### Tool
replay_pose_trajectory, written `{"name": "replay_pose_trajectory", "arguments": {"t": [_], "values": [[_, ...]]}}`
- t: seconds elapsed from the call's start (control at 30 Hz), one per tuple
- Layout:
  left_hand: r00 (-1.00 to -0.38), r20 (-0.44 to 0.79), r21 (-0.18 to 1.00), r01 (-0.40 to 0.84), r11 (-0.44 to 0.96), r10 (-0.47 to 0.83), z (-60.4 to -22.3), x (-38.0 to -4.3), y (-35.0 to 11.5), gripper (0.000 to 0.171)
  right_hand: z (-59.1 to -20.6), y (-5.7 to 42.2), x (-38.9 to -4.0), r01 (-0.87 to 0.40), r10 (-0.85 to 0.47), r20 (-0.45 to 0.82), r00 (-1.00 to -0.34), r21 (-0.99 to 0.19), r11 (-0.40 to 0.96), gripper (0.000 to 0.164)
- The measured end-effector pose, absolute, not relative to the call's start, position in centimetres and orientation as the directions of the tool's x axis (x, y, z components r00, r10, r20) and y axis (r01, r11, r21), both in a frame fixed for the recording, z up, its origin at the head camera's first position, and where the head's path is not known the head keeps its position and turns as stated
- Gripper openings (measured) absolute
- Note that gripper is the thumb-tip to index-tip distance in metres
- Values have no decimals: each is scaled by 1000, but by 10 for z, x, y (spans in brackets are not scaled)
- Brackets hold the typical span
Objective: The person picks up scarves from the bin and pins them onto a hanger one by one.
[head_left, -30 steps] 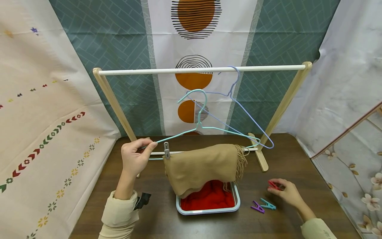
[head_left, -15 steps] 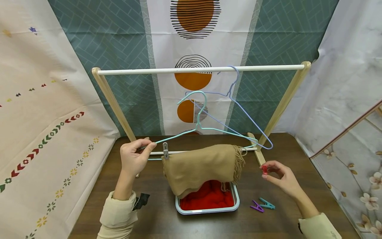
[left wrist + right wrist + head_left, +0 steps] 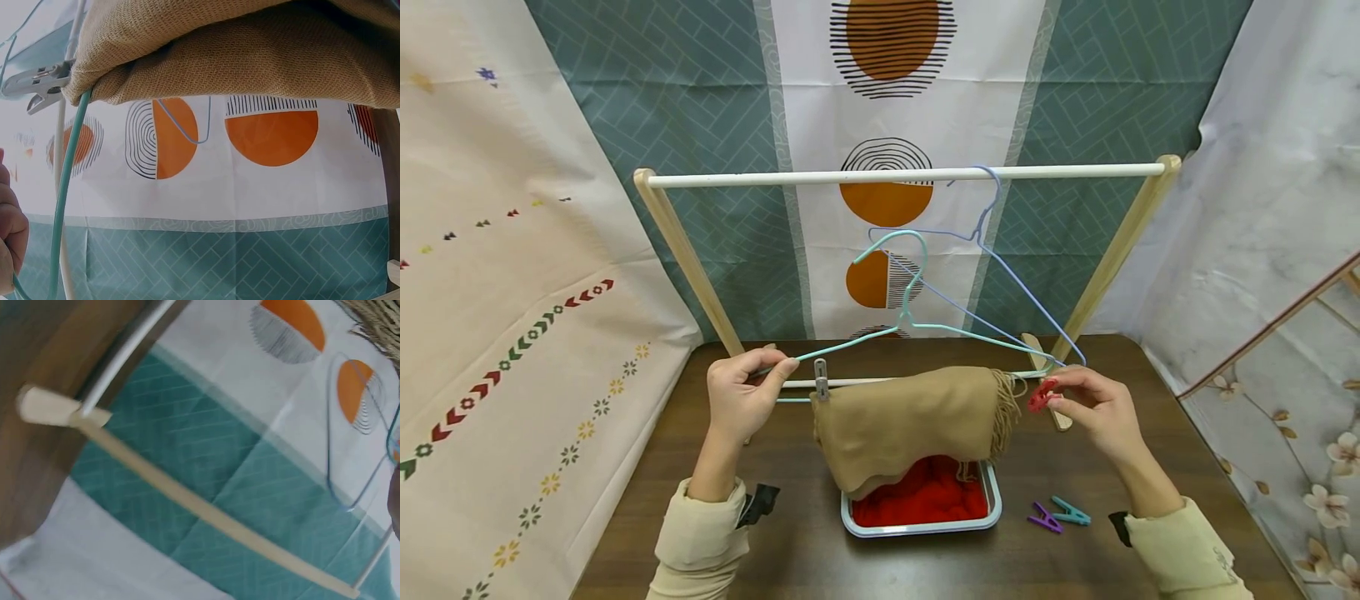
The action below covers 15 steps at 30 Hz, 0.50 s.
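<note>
My left hand (image 3: 747, 404) pinches the left end of a mint-green hanger (image 3: 850, 341) and holds it up in front of the rack. A tan fringed scarf (image 3: 910, 417) is draped over the hanger's lower bar. A grey clothespin (image 3: 822, 379) clips the scarf's left edge; in the left wrist view this clothespin (image 3: 40, 84) grips the cloth beside the bar. My right hand (image 3: 1101, 408) holds a red clothespin (image 3: 1042, 396) between thumb and fingers, just right of the scarf's fringe and close to the hanger's right end. The right wrist view barely shows the hand.
Behind stands a wooden rack with a white rail (image 3: 737, 180), from which a blue hanger (image 3: 1026, 287) hangs. Below the scarf sits a tray (image 3: 925, 528) with red cloth (image 3: 925, 496). Purple (image 3: 1045, 518) and teal clothespins (image 3: 1071, 511) lie on the table to the right.
My right hand has lifted the red clothespin off the table and carried it up and left toward the scarf's fringed end. The left hand has stayed almost still.
</note>
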<state>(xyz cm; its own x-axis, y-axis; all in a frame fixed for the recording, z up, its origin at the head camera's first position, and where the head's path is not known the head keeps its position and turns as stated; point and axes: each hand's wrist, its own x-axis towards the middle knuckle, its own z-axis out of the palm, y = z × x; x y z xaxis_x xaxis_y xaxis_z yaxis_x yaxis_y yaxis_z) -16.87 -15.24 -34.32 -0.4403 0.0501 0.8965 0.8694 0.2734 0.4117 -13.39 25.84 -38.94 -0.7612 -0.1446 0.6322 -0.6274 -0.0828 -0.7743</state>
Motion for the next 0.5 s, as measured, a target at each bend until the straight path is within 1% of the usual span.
{"name": "replay_pose_trajectory", "arguments": {"t": [0.1, 0.17, 0.23, 0.33, 0.43, 0.5], "values": [[-441, 896, 413, 871, 265, 55, -343, -168, -152, 19, -383, 249, -138, -651, -83, 667, -740, -742, -163, 19], [-446, 893, 419, 869, 262, 51, -343, -168, -151, 21, -380, 244, -140, -659, -48, 675, -736, -732, -174, 19], [-456, 889, 431, 864, 261, 45, -343, -167, -151, 24, -377, 239, -143, -666, -26, 677, -735, -730, -153, 19], [-460, 887, 434, 861, 265, 41, -343, -167, -152, 26, -375, 235, -147, -682, -19, 685, -729, -728, -71, 22], [-450, 892, 423, 865, 269, 43, -343, -166, -152, 27, -376, 230, -149, -714, -21, 715, -698, -695, 82, 24], [-440, 897, 414, 870, 267, 42, -342, -166, -153, 26, -377, 227, -151, -749, -20, 761, -649, -633, 197, 23]]}}
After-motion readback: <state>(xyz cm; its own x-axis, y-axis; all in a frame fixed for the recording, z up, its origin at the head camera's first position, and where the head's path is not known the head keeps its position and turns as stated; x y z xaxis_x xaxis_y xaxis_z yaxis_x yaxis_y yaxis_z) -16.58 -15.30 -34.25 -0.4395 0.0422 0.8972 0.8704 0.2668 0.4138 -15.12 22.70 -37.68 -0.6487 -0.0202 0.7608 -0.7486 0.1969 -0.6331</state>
